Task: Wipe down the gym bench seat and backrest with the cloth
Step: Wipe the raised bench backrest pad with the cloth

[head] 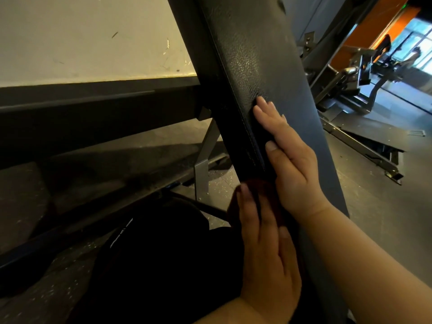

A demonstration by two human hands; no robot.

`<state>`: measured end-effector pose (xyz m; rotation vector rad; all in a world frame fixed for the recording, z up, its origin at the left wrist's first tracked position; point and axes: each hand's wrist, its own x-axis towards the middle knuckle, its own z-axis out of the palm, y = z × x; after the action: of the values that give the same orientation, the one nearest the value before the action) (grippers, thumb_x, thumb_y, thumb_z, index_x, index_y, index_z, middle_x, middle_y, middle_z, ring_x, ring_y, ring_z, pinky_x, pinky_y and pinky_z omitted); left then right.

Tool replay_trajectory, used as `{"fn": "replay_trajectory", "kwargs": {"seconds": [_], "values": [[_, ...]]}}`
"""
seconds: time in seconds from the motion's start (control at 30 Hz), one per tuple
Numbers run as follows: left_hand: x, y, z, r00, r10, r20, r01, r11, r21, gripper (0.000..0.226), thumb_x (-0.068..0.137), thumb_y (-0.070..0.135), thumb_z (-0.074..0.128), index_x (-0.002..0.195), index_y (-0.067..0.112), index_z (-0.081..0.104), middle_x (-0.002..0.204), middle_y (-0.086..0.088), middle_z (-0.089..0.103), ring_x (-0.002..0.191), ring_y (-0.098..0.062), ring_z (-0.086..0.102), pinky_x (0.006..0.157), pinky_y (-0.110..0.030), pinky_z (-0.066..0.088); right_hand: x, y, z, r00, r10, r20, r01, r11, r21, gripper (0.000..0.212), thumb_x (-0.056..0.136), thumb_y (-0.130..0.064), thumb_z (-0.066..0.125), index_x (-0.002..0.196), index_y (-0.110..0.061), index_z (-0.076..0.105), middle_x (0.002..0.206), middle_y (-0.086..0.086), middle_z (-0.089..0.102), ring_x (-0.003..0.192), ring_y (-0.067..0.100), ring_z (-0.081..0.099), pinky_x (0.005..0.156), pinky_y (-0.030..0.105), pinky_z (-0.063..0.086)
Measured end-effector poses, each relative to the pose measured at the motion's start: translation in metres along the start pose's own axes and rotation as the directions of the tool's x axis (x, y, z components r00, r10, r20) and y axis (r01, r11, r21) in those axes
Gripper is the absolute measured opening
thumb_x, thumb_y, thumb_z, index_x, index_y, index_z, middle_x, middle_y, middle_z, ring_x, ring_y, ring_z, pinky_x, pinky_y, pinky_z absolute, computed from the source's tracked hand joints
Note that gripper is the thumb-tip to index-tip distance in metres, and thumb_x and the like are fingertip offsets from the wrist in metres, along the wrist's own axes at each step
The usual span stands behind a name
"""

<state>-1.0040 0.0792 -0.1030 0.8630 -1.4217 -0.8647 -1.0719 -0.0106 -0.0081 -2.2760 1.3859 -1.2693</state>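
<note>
Currently right hand [288,160] flat on backrest [247,54]; left hand [264,253] presses cloth [272,199].

We see a scuffed cream plaster wall [81,36] at left above a dark speckled rubber floor [378,206]. At right, grey metal gym machines [350,76] stand before an orange wall panel [397,22] and bright glass windows [420,38].

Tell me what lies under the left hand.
A dark red cloth sticks out from under the left hand, against the pad. The hand covers the rest of it.
</note>
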Motion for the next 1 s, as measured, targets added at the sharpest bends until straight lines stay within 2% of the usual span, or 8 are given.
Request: {"fn": "replay_trajectory", "kwargs": {"seconds": [0.1,0.23,0.3,0.5,0.63,0.77,0.87,1.0], "values": [[0.003,-0.004,0.001,1.000,0.002,0.018,-0.002,1.000,-0.012,0.055,0.105,0.049,0.015,0.150,0.057,-0.015,0.164,0.021,-0.019,0.155,-0.015,-0.004,0.120,-0.056,0.023,-0.001,0.001,-0.001,1.000,0.003,0.000,-0.003,1.000,0.011,0.046,0.100,0.000,0.037,0.146,-0.001,0.046,0.159,0.008,0.038,0.152,0.019,0.024,0.126,0.050,0.012],[0.066,0.003,-0.022,0.995,0.021,-0.095,-0.030,0.995,-0.098,0.056,0.108,0.024,0.029,0.157,0.033,0.003,0.167,0.013,-0.011,0.154,-0.005,-0.002,0.125,-0.032,0.018,0.002,0.001,-0.001,1.000,-0.007,0.000,0.007,1.000,-0.016,0.046,0.100,0.000,0.038,0.145,-0.001,0.046,0.158,0.010,0.039,0.152,0.022,0.025,0.125,0.052,0.013],[0.084,0.003,-0.027,0.989,0.012,-0.144,-0.031,0.992,-0.125,0.056,0.108,0.017,0.031,0.158,0.024,0.006,0.168,0.008,-0.007,0.154,-0.006,0.002,0.125,-0.031,0.017,0.001,0.001,-0.001,1.000,-0.006,0.001,0.006,0.999,-0.040,0.046,0.100,0.001,0.039,0.146,-0.001,0.046,0.158,0.010,0.039,0.152,0.021,0.026,0.125,0.051,0.014],[0.016,0.001,-0.009,0.999,0.038,0.017,-0.037,0.999,-0.025,0.057,0.108,0.035,0.020,0.152,0.055,-0.010,0.165,0.021,-0.016,0.154,-0.009,-0.010,0.123,-0.049,0.015,-0.001,0.001,-0.001,1.000,-0.005,-0.005,0.005,1.000,-0.010,0.046,0.100,0.000,0.039,0.146,-0.002,0.046,0.158,0.008,0.039,0.152,0.019,0.025,0.125,0.050,0.014],[0.054,-0.003,-0.018,0.994,0.098,-0.046,-0.098,0.995,0.013,0.056,0.107,0.026,0.029,0.158,0.027,0.006,0.168,0.007,-0.007,0.155,-0.015,-0.008,0.126,-0.034,0.004,0.000,0.001,-0.001,1.000,-0.001,-0.014,0.001,1.000,-0.012,0.046,0.100,0.001,0.040,0.145,-0.002,0.047,0.158,0.008,0.040,0.152,0.020,0.026,0.125,0.051,0.014],[0.090,0.004,-0.023,0.983,0.089,-0.160,-0.088,0.996,0.012,0.054,0.107,0.015,0.033,0.158,0.013,0.015,0.169,-0.003,0.001,0.155,-0.016,-0.002,0.126,-0.035,0.004,0.001,0.001,0.000,1.000,-0.005,-0.013,0.005,1.000,-0.023,0.047,0.099,0.002,0.039,0.145,-0.002,0.047,0.157,0.010,0.040,0.151,0.022,0.027,0.125,0.052,0.015],[0.049,-0.004,-0.014,0.990,0.124,-0.070,-0.121,0.992,0.046,0.055,0.109,0.024,0.027,0.159,0.026,0.005,0.169,0.005,-0.007,0.155,-0.015,-0.006,0.125,-0.030,0.000,0.000,0.000,-0.001,1.000,0.003,-0.024,-0.003,1.000,-0.003,0.047,0.099,0.002,0.039,0.145,-0.003,0.048,0.157,0.008,0.040,0.151,0.020,0.027,0.125,0.051,0.014],[0.015,-0.015,-0.006,0.991,0.128,0.041,-0.133,0.982,0.134,0.057,0.107,0.038,0.016,0.155,0.044,-0.015,0.166,0.014,-0.015,0.155,-0.018,-0.010,0.120,-0.050,0.004,-0.001,-0.002,-0.002,1.000,0.008,-0.006,-0.008,0.999,0.033,0.046,0.099,0.001,0.037,0.144,-0.003,0.048,0.158,0.007,0.040,0.151,0.019,0.027,0.126,0.051,0.012]]}}
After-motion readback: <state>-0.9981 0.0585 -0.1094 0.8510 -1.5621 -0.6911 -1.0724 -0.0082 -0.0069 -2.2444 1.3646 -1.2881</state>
